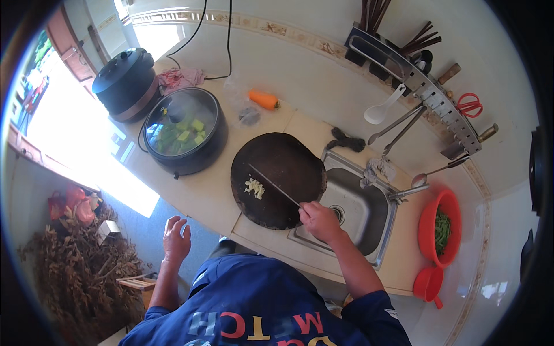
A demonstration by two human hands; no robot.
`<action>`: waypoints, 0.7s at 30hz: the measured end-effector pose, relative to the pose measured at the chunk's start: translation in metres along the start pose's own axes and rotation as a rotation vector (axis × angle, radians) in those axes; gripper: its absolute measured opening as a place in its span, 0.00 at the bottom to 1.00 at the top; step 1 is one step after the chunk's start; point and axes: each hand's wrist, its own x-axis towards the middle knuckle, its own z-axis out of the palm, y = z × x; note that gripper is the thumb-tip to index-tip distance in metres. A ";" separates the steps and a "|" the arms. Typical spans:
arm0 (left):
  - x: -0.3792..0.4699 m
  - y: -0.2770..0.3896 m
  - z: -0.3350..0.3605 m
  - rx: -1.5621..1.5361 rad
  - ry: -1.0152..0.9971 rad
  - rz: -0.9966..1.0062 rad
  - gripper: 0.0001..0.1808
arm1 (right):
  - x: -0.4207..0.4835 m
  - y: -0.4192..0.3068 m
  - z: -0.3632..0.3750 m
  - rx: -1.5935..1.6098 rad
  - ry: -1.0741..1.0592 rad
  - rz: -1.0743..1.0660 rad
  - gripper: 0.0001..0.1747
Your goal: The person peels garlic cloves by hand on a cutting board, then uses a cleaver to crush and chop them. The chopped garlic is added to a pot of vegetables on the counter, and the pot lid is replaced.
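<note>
My right hand (319,219) grips the handle of a kitchen knife (277,187), whose blade is seen nearly edge-on over a round, dark chopping board (283,151). To the left of the blade lies a small heap of chopped pale pieces, perhaps garlic (254,188). The board rests on the counter and overlaps the left rim of a steel sink (362,203). My left hand (176,238) is raised before the counter's front edge, holding nothing, its thumb and fingers apart.
A lidded electric pot (184,129) with steaming green pieces stands left of the board, before a dark cooker (126,84). A carrot (264,99) lies behind. A red basin (439,229) of greens sits at right. Tongs (398,129) hang from a wall rack (441,99).
</note>
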 end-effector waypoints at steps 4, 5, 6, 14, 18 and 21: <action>-0.035 0.017 0.005 0.001 0.022 -0.056 0.12 | 0.047 0.029 0.009 0.015 0.019 -0.122 0.10; -0.041 0.017 0.006 0.014 0.034 -0.052 0.12 | 0.058 0.035 0.012 -0.006 0.017 -0.149 0.10; -0.047 0.017 0.007 0.024 0.051 -0.051 0.12 | 0.066 0.037 0.013 -0.029 0.014 -0.182 0.10; -0.073 0.009 -0.001 0.074 0.111 -0.121 0.12 | 0.048 0.059 -0.007 -0.036 -0.081 -0.358 0.10; -0.059 0.012 -0.012 0.087 0.185 -0.031 0.12 | 0.023 0.056 -0.014 0.058 -0.014 -0.186 0.09; -0.030 0.027 -0.020 -0.051 0.159 -0.041 0.12 | -0.004 0.057 -0.014 0.466 -0.076 0.191 0.10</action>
